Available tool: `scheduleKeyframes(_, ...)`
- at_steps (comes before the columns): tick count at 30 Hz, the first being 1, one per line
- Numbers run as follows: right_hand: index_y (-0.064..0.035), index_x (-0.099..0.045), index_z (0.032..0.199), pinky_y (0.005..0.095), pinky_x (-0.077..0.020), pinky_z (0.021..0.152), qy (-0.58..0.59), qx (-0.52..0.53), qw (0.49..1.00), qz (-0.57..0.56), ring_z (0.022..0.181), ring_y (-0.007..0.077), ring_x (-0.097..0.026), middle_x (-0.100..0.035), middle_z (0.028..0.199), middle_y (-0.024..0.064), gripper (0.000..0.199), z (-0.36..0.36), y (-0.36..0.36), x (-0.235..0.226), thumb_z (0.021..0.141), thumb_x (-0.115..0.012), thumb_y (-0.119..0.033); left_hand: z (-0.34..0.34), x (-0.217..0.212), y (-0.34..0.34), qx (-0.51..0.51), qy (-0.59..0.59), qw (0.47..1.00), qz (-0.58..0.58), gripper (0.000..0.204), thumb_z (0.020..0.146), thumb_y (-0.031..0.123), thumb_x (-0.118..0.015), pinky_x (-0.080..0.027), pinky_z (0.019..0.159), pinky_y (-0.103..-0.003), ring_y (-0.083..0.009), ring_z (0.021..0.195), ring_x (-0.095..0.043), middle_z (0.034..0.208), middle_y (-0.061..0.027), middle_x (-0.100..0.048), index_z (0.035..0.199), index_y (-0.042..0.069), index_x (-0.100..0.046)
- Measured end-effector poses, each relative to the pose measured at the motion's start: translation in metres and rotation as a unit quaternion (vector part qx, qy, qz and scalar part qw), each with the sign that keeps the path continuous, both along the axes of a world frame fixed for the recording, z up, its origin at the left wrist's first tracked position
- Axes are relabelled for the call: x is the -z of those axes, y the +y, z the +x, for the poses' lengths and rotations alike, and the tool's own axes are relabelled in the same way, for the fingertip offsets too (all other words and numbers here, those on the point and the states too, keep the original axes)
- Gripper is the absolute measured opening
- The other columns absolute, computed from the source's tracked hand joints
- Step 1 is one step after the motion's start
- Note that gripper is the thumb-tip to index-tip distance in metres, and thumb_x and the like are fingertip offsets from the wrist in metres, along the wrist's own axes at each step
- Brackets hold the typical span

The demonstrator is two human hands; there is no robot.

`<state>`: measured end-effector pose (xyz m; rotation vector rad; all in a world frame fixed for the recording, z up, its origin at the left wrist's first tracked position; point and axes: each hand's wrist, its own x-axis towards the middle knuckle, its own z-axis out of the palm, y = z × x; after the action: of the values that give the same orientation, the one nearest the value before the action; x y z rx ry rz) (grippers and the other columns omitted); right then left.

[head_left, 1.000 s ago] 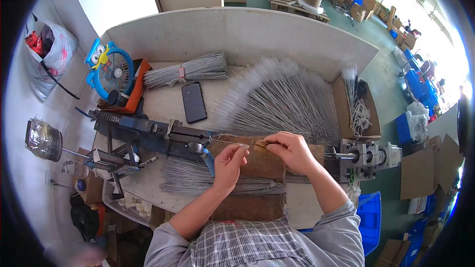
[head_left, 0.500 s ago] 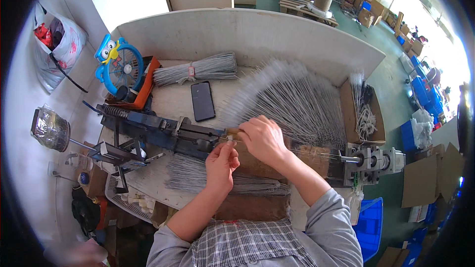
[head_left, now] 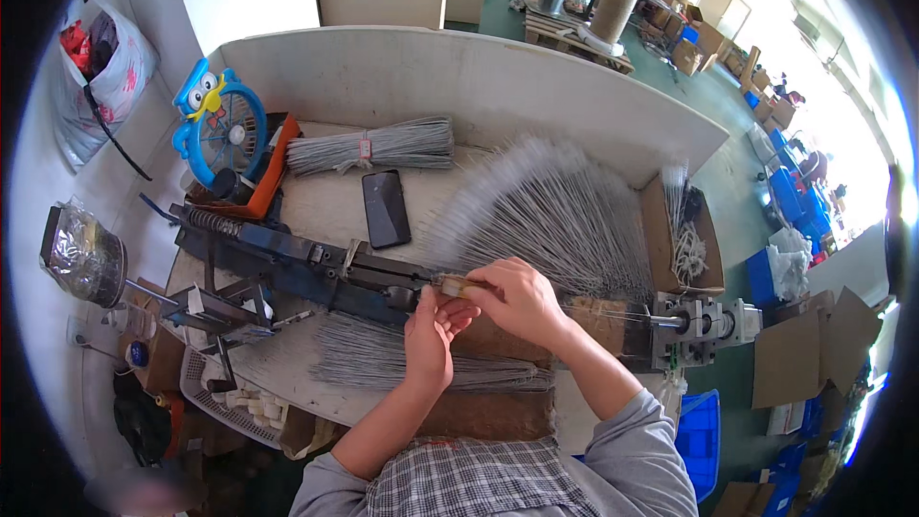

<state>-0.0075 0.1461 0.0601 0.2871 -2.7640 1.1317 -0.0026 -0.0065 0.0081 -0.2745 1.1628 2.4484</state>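
My right hand (head_left: 522, 304) is closed on a small tan piece (head_left: 456, 286), its fingertips at the right end of a long dark metal fixture (head_left: 287, 266). Just below and to the left is my left hand (head_left: 430, 343), palm turned up, with the thumb raised and the fingers loosely stretched toward the tan piece. Whether its fingertips touch that piece I cannot tell. Thin wires (head_left: 598, 311) run from behind my right hand to a metal spindle unit (head_left: 704, 324) at the right. A brown board (head_left: 507, 327) lies beneath both hands.
A fan of thin grey wires (head_left: 565, 220) spreads behind my hands; another wire bundle (head_left: 383, 356) lies in front. Farther back are a tied bundle (head_left: 383, 146), a black phone (head_left: 386, 209) and a blue fan (head_left: 230, 134). A cardboard box (head_left: 704, 263) stands right, a basket (head_left: 215, 393) lower left.
My left hand has loosened from a pinch, its fingers now spread from the thumb. My right hand stays by the fixture's end. The whole view has shifted slightly.
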Motion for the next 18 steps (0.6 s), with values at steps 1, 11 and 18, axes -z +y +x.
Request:
scheduleKeyframes(1,-0.0038,-0.069,0.098,0.0369,-0.0505,0.074,0.048,0.013,0.997,0.052,0.084,0.0275,-0.063,-0.068,0.089,0.0088,0.027,0.004,-0.005,-0.003,0.079,-0.07,-0.024,-0.001,0.003,0.001,-0.004,0.0,1.0,-0.002,0.046,0.102,0.042,-0.038,-0.047,0.077,-0.031,-0.0158,0.086,-0.064,0.097,-0.0093,-0.066,0.107,0.001,-0.058)
scheduleKeyframes(11,-0.0123,-0.07,0.097,0.0369,-0.0469,0.078,0.221,0.088,0.965,0.108,0.092,0.0225,-0.059,-0.064,0.094,0.0006,0.03,0.012,-0.025,0.009,0.069,-0.074,-0.021,0.005,0.006,0.008,-0.098,0.002,0.99,0.101,0.017,0.096,0.016,-0.051,-0.047,0.088,-0.034,-0.0164,0.093,-0.06,0.098,-0.006,-0.062,0.104,0.002,-0.057)
scheduleKeyframes(18,-0.0175,-0.072,0.097,0.0366,-0.0461,0.08,0.234,0.041,0.964,0.119,0.094,0.0209,-0.059,-0.064,0.098,-0.0014,0.026,0.016,-0.012,0.012,0.071,-0.074,-0.021,0.007,0.004,0.02,-0.132,-0.015,0.988,0.076,0.004,0.092,0.008,-0.056,-0.047,0.083,-0.029,-0.0116,0.087,-0.059,0.094,-0.0019,-0.062,0.094,0.006,-0.059)
